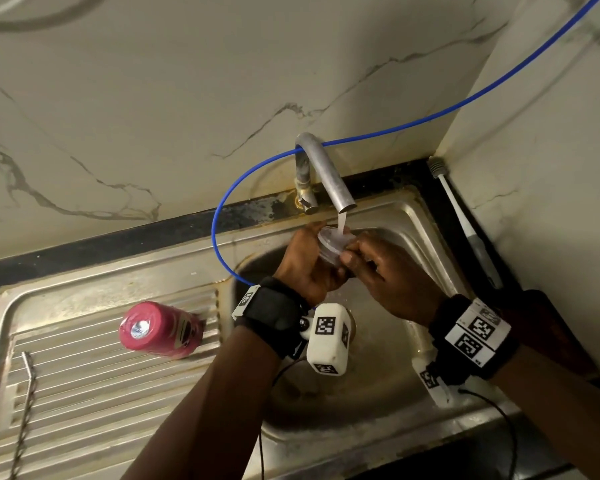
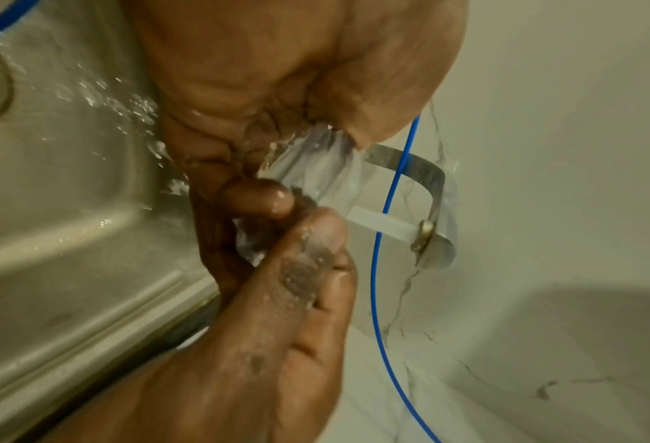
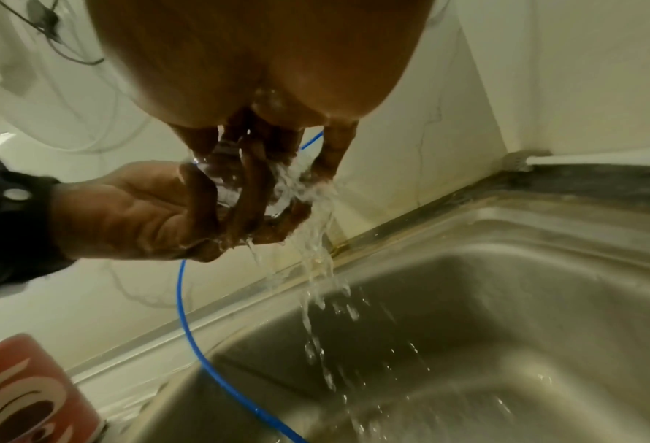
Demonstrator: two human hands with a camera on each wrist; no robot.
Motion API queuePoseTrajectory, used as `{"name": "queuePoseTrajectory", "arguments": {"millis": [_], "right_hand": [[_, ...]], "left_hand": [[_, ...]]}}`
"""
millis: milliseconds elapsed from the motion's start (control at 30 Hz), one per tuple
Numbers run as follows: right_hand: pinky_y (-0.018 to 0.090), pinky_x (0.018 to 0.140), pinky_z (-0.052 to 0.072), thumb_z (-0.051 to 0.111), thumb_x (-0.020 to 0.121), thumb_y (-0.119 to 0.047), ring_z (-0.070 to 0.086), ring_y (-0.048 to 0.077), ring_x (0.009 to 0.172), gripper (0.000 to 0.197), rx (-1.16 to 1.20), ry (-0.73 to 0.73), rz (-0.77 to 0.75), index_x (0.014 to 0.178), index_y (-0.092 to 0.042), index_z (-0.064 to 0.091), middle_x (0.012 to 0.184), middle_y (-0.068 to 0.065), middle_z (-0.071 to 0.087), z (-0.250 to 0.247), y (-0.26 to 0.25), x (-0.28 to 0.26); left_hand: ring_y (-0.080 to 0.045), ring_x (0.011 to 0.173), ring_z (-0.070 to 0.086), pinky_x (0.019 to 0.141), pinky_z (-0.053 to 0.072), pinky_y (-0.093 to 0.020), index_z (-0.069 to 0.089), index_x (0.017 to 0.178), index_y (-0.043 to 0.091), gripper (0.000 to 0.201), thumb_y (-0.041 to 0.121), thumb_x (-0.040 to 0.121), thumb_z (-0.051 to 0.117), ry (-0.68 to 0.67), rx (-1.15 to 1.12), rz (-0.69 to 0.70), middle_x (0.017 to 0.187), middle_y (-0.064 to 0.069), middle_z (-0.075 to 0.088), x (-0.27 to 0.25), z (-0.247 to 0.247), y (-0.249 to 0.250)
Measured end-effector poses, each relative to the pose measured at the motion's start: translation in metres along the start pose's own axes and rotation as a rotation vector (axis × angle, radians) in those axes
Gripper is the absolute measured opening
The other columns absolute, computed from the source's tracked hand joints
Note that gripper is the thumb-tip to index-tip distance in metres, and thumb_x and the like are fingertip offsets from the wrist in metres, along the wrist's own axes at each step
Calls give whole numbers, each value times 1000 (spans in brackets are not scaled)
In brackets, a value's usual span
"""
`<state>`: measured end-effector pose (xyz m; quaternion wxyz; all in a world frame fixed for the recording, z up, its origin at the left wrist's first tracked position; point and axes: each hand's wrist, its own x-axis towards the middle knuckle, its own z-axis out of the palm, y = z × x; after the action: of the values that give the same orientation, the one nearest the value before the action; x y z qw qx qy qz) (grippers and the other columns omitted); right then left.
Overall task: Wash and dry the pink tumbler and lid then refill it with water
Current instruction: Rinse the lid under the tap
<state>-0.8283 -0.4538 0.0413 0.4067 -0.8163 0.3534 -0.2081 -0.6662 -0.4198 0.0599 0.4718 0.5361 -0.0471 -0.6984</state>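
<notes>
The clear plastic lid (image 1: 332, 244) is under the running tap (image 1: 329, 178), held over the sink basin (image 1: 413, 403). My left hand (image 1: 309, 261) cups it from the left and below, fingers curled round its rim. My right hand (image 1: 378, 268) grips it from the right, fingertips on its edge. In the left wrist view the lid (image 2: 316, 170) is wet, with water streaming onto it. Water runs off the lid (image 3: 224, 185) and both hands into the basin in the right wrist view. The pink tumbler (image 1: 160, 330) stands upside down on the ribbed drainboard (image 1: 84, 393), apart from both hands.
A blue hose (image 1: 222, 209) loops behind the tap and dips into the basin's left side. A toothbrush-like tool (image 1: 465, 223) lies on the dark ledge at the right. A thin bottle brush (image 1: 25, 410) lies on the drainboard's left edge. Marble walls close in behind and right.
</notes>
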Motion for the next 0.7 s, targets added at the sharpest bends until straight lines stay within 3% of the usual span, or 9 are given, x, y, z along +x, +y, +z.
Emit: {"name": "queuePoseTrajectory", "arguments": {"millis": [100, 167, 233, 367, 467, 567, 700], "right_hand": [[41, 75, 56, 40, 111, -30, 65, 10, 83, 23, 122, 75, 80, 99, -21, 57, 90, -3, 65, 2, 6, 10], [35, 77, 54, 38, 112, -31, 66, 11, 84, 29, 287, 139, 184, 99, -18, 61, 89, 4, 68, 3, 5, 17], [39, 84, 58, 39, 111, -36, 72, 20, 92, 38, 473, 196, 291, 106, -10, 67, 96, 11, 74, 4, 1, 26], [37, 80, 62, 39, 109, -48, 77, 18, 90, 46, 599, 247, 502, 106, -17, 73, 94, 4, 80, 8, -1, 38], [41, 80, 62, 42, 107, -52, 76, 20, 89, 44, 505, 253, 456, 104, -18, 71, 94, 5, 78, 11, -5, 41], [28, 71, 56, 44, 107, -47, 69, 9, 84, 34, 245, 278, 448, 105, -21, 65, 94, -3, 71, 12, -10, 40], [38, 84, 56, 49, 100, -46, 59, 16, 102, 40, -131, 313, 292, 130, -19, 53, 121, 4, 58, 22, -12, 36]], "left_hand": [[-25, 93, 77, 92, 59, -34, 70, 121, 10, 56, 61, 104, 53, 33, 23, -10, 99, -12, 80, 1, 0, -5], [-29, 107, 75, 93, 58, -38, 72, 121, 16, 58, 67, 100, 54, 45, 83, 17, 109, -13, 81, -1, -2, -9], [-31, 112, 75, 89, 57, -39, 71, 127, 21, 60, 71, 98, 54, 56, 128, 64, 117, -13, 80, -1, -6, -12], [-31, 108, 78, 101, 58, -46, 68, 132, 23, 55, 66, 106, 46, 35, 222, 165, 114, -9, 81, -3, -5, -21], [-28, 105, 78, 100, 59, -48, 65, 131, 25, 45, 57, 112, 40, 27, 250, 256, 113, -7, 81, -3, -3, -24], [-24, 105, 75, 88, 60, -38, 66, 125, 23, 42, 50, 115, 35, 34, 267, 289, 114, -11, 78, -4, 2, -25], [-27, 117, 72, 103, 58, -54, 69, 130, 24, 48, 55, 112, 36, 49, 176, 258, 120, -7, 79, -5, 12, -26]]}}
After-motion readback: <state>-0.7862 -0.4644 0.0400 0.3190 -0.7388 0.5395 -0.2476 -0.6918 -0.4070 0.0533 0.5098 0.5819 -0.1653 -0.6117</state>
